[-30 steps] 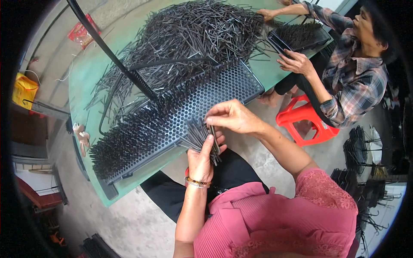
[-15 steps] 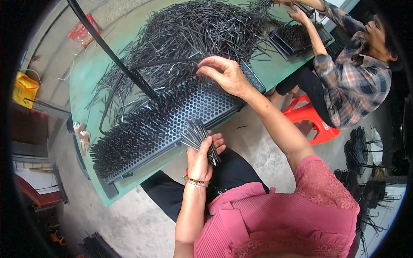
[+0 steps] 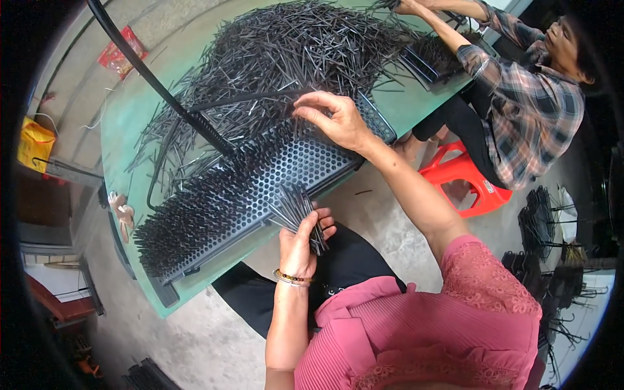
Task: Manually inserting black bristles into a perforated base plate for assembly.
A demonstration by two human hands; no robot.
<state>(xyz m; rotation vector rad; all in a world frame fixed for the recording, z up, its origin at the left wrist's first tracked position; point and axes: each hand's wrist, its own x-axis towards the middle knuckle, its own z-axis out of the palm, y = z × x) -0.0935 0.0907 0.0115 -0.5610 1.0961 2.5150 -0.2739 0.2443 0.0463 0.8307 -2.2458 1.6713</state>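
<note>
The holed board (image 3: 312, 168) lies slantwise on the green table (image 3: 406, 97), its long near edge running close to the table's edge. There is room over the board's open holes on the near side; the far side bristles with upright black pegs (image 3: 188, 214). Just off its near edge, the left hand (image 3: 300, 242) holds a loose fan of thin dark sticks (image 3: 291, 208), thumb pressed across them. The right hand (image 3: 343, 125) arches over the board's far right part, fingers bent, thumb and forefinger near each other; I cannot tell whether they pinch anything. Behind the board spreads a tangled heap (image 3: 292, 52) of straight, faintly shiny sticks. Right of it stands a smooth red stool (image 3: 478, 195).
</note>
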